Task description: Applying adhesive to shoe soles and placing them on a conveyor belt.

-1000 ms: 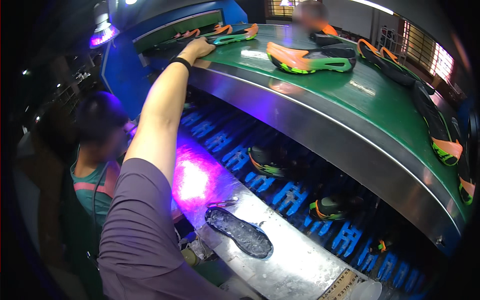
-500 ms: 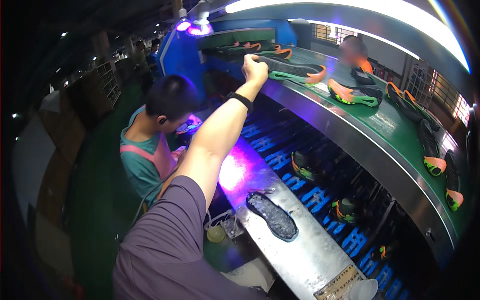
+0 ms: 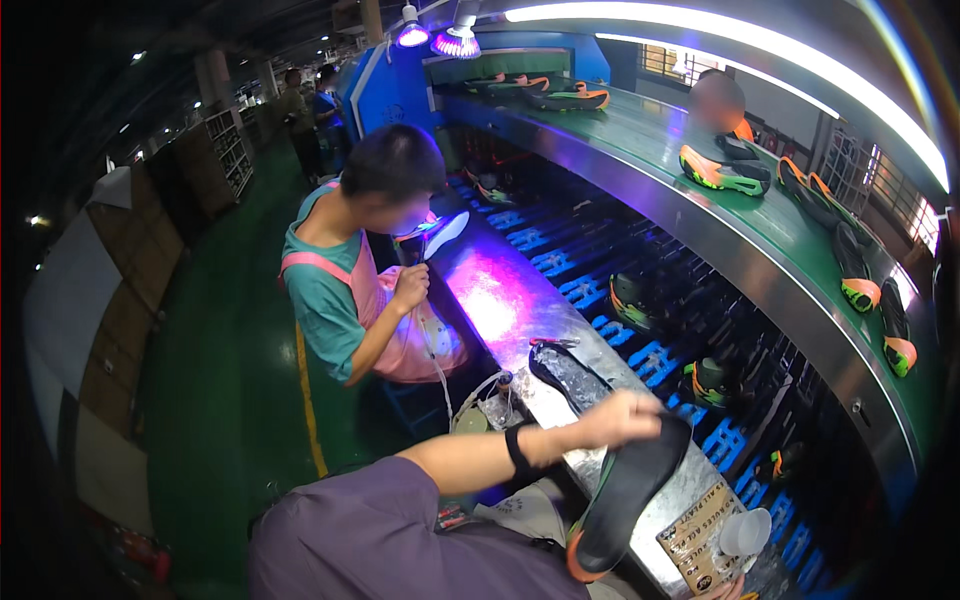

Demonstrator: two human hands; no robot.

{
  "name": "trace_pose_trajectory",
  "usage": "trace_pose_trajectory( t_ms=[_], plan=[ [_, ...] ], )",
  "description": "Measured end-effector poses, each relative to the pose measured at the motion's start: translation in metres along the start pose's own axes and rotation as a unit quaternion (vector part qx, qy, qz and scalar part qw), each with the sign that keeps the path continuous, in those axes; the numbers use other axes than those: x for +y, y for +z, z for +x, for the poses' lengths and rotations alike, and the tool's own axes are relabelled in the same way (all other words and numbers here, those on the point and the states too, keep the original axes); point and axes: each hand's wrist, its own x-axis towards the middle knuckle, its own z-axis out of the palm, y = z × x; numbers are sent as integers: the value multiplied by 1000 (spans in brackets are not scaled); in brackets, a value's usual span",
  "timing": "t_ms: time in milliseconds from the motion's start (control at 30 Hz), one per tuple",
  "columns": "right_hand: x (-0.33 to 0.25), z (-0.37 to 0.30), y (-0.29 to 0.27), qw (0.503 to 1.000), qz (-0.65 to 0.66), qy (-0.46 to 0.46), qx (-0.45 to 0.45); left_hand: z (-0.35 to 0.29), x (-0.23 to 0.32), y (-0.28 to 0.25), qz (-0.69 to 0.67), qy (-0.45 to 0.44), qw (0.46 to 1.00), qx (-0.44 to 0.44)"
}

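My left hand, a dark band on its wrist, is closed on one end of a black shoe sole. The sole hangs slantwise over the metal bench, its orange end low and a thin green edge showing. Just beyond my hand, a dark sole-shaped piece with a mottled grey surface lies on the bench, partly hidden by the hand. At the lower edge only the fingers of my right hand show, curled beside a flattened cardboard piece. A small yellow bit is by them; what they hold is unclear.
A translucent cup stands on the cardboard. Beyond the bench runs a lower rack with blue parts. A raised green conveyor carries several soles. A co-worker in a pink apron sits left, under purple lamps.
My left hand has brought a sole down from the conveyor to above the bench. The fingers of my right hand have come into view. The co-worker now faces more toward the bench.
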Motion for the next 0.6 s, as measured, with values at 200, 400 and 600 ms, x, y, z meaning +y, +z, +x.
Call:
trace_pose_trajectory(
  t_ms=[200,400,600],
  plan=[
    [-5,1,2,996,43,70,-36,-88,-39,73,-671,-140,720,-105],
    [26,-2,10,996,40,77,16,-118,-16,56,-486,-144,788,-348],
    [-5,38,-14,977,198,48,55,-107,-15,43,-421,-164,858,-242]
  ],
)
